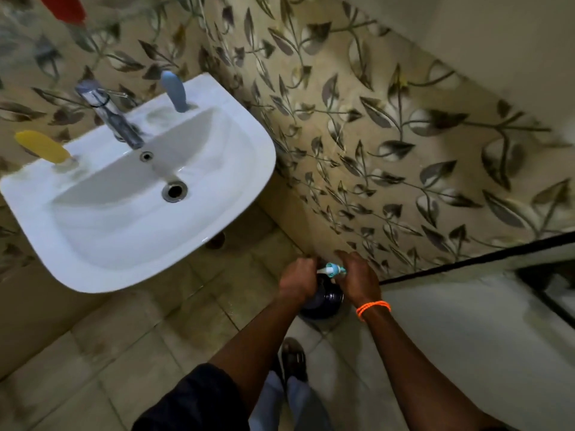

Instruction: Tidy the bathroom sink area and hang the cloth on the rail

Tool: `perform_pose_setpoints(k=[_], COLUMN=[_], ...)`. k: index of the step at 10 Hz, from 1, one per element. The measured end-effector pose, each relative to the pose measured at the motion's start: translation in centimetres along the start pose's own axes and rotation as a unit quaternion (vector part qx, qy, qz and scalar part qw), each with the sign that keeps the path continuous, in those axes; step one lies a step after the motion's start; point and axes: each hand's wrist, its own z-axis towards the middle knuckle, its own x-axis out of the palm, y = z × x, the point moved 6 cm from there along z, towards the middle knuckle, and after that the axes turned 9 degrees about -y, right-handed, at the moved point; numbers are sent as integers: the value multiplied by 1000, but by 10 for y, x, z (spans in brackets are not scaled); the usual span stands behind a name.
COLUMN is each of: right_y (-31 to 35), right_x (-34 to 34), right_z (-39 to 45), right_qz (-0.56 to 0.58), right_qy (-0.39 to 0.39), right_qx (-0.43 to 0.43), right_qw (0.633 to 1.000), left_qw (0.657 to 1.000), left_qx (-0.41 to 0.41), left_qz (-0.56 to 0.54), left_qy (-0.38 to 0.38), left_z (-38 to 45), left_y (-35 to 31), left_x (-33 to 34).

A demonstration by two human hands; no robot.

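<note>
Both hands meet low over the floor, to the right of the sink (239, 169). My left hand (297, 279) and my right hand (357, 281) are closed around the top of a dark round bottle (325, 298). A white and teal nozzle (332, 269) pokes out between them. The bottle's lower body shows under my hands; its neck is hidden. An orange band circles my right wrist. I see no cloth.
A chrome tap (112, 119) stands at the back of the white basin. A yellow object (42, 146) sits on its left rim and a blue one (174, 90) on its right rim. Leaf-patterned tiles cover the walls. A black bar (473, 259) runs along the right.
</note>
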Motion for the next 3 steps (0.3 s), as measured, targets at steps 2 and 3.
perform_pose_setpoints(k=[2,3], right_y=[-7,22], right_x=[-7,-14], right_z=[1,1], right_qz=[11,19], right_qy=[-13,-29], right_qx=[17,2], right_qw=[1000,999], left_qw=[995,988], left_qx=[0,18], left_qz=[38,51], left_qy=[-88,-141], left_z=[-13,-18], left_y=[13,18], left_x=[-29,-62])
